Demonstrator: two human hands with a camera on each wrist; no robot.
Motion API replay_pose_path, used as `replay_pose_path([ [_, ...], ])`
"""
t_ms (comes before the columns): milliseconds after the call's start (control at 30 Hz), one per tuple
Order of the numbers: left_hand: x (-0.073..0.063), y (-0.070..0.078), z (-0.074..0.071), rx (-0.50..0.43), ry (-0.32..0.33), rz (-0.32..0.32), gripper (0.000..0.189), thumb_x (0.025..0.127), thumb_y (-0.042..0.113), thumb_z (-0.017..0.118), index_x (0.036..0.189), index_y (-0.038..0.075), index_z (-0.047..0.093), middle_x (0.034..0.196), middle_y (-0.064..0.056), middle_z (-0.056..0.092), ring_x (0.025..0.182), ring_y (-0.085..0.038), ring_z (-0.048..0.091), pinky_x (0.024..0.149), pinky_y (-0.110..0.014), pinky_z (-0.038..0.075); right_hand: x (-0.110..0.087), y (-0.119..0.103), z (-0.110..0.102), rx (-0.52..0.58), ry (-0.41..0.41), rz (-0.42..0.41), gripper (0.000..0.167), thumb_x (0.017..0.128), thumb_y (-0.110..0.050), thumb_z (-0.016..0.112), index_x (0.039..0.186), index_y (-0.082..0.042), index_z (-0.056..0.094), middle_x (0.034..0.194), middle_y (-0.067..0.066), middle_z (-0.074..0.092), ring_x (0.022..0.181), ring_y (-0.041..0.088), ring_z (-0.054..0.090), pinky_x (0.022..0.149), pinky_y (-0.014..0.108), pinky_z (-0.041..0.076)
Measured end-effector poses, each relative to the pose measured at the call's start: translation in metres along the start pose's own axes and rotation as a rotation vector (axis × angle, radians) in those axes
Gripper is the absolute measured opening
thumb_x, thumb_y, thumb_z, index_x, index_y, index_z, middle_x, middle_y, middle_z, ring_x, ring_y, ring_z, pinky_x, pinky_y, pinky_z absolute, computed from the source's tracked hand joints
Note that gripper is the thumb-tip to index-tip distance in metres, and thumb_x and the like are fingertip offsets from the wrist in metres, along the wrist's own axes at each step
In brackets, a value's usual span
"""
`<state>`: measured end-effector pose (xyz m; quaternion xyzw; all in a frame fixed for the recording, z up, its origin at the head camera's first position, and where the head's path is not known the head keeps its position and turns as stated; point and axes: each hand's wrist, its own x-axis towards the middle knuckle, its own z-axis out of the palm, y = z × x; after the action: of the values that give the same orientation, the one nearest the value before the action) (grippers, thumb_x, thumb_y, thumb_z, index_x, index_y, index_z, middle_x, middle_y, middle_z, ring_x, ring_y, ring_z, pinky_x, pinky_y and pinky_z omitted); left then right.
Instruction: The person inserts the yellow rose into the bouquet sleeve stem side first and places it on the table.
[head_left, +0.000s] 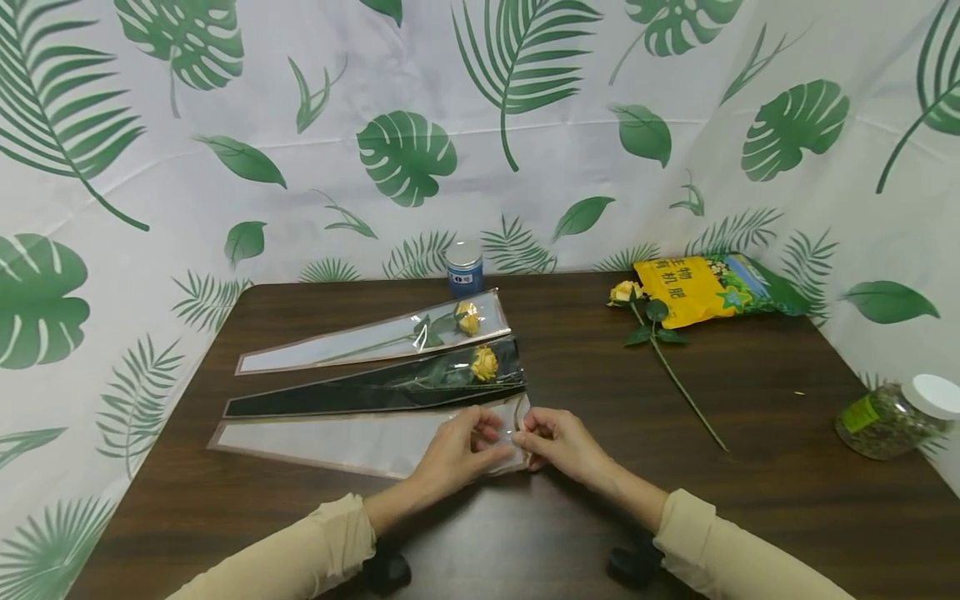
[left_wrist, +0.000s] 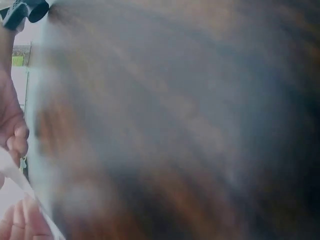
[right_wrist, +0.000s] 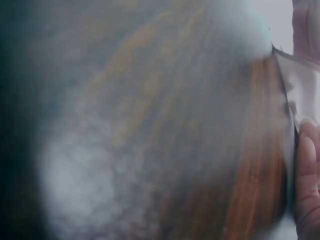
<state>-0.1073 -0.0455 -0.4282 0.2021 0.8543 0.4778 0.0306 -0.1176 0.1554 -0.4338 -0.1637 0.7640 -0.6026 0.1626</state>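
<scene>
A white flower sleeve (head_left: 330,442) with a clear border lies nearest the person, its wide end to the right. My right hand (head_left: 562,442) pinches the edge of that wide end between thumb and fingers, and the edge bows up a little there. My left hand (head_left: 457,446) is over the sleeve just left of it, thumb and bent fingers apart. In the left wrist view, fingers (left_wrist: 25,220) show beside the pale sheet edge. The right wrist view catches a thumb (right_wrist: 306,160) next to the sleeve's film (right_wrist: 300,82); most of that view is blurred.
Behind lie a black sleeve (head_left: 300,402) and another white sleeve (head_left: 285,357), each with a yellow rose inside. A blue can (head_left: 465,271) stands at the back. A loose yellow rose (head_left: 678,379), a yellow bag (head_left: 693,292) and a white-lidded jar (head_left: 888,421) are right.
</scene>
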Motion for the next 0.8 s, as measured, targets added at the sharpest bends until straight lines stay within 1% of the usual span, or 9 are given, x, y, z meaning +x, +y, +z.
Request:
replay_pose_path([
  [167,0.001,-0.001,0.005,-0.043,0.041,0.004,0.02,0.081,0.018,0.074,0.097,0.008,0.066,0.083,-0.004,0.07,0.069,-0.009,0.062,0.064,-0.02,0.049,0.003,0.002,-0.001,0.028,-0.017,-0.036,0.021,0.09,-0.008,0.062,0.081,0.008,0.052,0.065,-0.004,0.055,0.059,0.005,0.057,0.053,0.025,0.053],
  [367,0.001,0.0,0.007,-0.076,0.107,0.054,0.017,0.081,0.015,0.074,0.095,0.008,0.071,0.087,-0.003,0.072,0.069,-0.004,0.061,0.063,-0.019,0.049,0.004,0.004,-0.004,0.044,-0.068,-0.054,0.022,0.091,-0.01,0.061,0.081,0.007,0.052,0.067,-0.004,0.055,0.061,0.004,0.056,0.054,0.025,0.053],
  [500,0.002,0.001,0.008,-0.105,0.115,0.077,0.011,0.081,0.014,0.074,0.09,0.008,0.073,0.083,-0.003,0.073,0.066,-0.001,0.061,0.06,-0.018,0.05,0.005,0.006,-0.006,0.038,-0.094,-0.07,0.022,0.091,-0.01,0.06,0.081,0.008,0.053,0.068,-0.005,0.054,0.06,0.004,0.056,0.053,0.025,0.052],
  [600,0.003,0.001,0.008,-0.109,0.13,0.071,0.009,0.081,0.014,0.073,0.089,0.009,0.073,0.081,-0.002,0.073,0.066,-0.001,0.062,0.059,-0.018,0.05,0.004,0.006,-0.008,0.055,-0.087,-0.035,0.024,0.093,-0.013,0.059,0.082,0.008,0.053,0.066,-0.005,0.056,0.06,0.008,0.061,0.053,0.028,0.054],
  [700,0.005,0.003,0.006,-0.115,0.151,0.059,0.009,0.081,0.011,0.073,0.089,0.009,0.073,0.081,-0.003,0.073,0.067,-0.003,0.063,0.061,-0.018,0.05,0.003,0.004,-0.01,0.095,-0.058,0.032,0.029,0.095,-0.017,0.057,0.083,0.009,0.052,0.064,-0.002,0.058,0.06,0.014,0.066,0.053,0.03,0.055],
  [800,0.007,0.006,0.004,-0.141,0.18,0.051,0.01,0.08,0.007,0.073,0.09,0.007,0.072,0.08,-0.005,0.073,0.068,-0.005,0.063,0.061,-0.018,0.05,0.003,0.003,-0.011,0.119,-0.018,0.089,0.029,0.096,-0.017,0.054,0.084,0.009,0.052,0.064,0.0,0.061,0.061,0.016,0.067,0.053,0.028,0.054],
])
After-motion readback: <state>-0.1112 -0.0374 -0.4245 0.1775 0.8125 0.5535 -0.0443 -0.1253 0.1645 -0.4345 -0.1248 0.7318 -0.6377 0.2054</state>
